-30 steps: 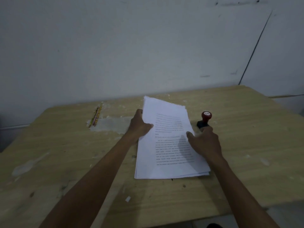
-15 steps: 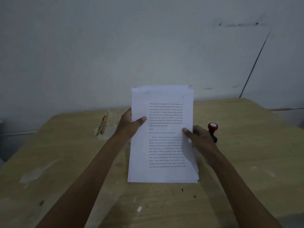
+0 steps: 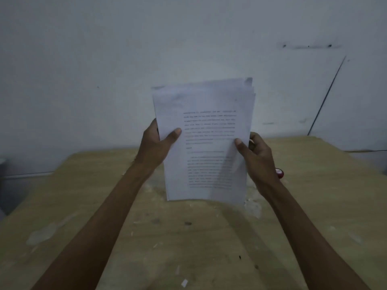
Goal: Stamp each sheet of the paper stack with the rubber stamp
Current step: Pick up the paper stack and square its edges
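Both side edges of the paper stack are pinched, one by each hand. On the left edge, the thumb of the left hand is pressed on the printed front sheet, with the fingers hidden behind. On the right edge, the right hand is clamped the same way, thumb in front and fingers curled behind. The stack is held upright and slightly tilted above the wooden table, its top sheets fanned unevenly. The rubber stamp is seen only as a red cap, on the table just beyond the right wrist. Pale scraps and stains are scattered across the tabletop.
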